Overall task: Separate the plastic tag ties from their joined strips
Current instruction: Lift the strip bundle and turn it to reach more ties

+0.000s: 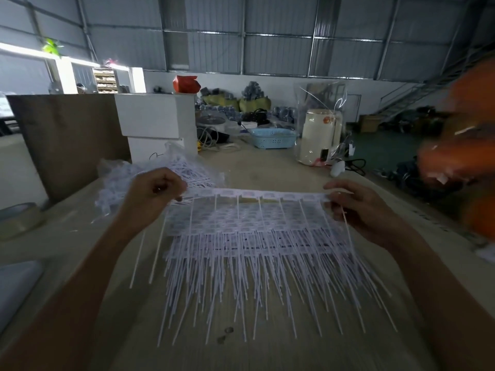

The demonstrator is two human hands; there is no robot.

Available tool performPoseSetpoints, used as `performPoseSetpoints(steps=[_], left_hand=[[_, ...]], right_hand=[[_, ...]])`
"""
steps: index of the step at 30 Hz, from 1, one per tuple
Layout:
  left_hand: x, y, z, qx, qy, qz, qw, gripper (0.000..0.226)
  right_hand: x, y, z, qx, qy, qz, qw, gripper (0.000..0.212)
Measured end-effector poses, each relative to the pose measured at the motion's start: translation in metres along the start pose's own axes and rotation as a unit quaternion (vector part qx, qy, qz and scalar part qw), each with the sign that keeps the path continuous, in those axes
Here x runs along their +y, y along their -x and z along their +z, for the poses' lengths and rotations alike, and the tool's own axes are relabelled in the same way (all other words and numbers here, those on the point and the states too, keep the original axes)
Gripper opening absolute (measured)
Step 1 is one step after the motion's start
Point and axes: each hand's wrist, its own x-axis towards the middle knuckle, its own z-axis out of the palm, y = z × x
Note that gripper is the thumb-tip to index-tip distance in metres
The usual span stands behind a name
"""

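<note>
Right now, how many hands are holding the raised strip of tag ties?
2. The left hand pinches the strip at its left end, and the right hand holds its right end, above the pile.

Warehouse workshop: corrugated metal walls (278,49), goods sacks (235,103), worktable (267,167).

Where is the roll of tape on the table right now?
In the head view the roll of tape lies at the far left edge of the table, left of the left hand and below the brown board.
</note>
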Motion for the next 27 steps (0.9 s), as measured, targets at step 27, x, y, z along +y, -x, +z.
performPoseSetpoints(steps=[27], left_hand=[[0.048, 0.015, 0.160, -0.100, -0.300, 0.079, 0.945, 0.034]], right_hand=[[0.032, -0.002, 0.072, -0.037, 0.081, 0.059, 0.994, 0.021]])
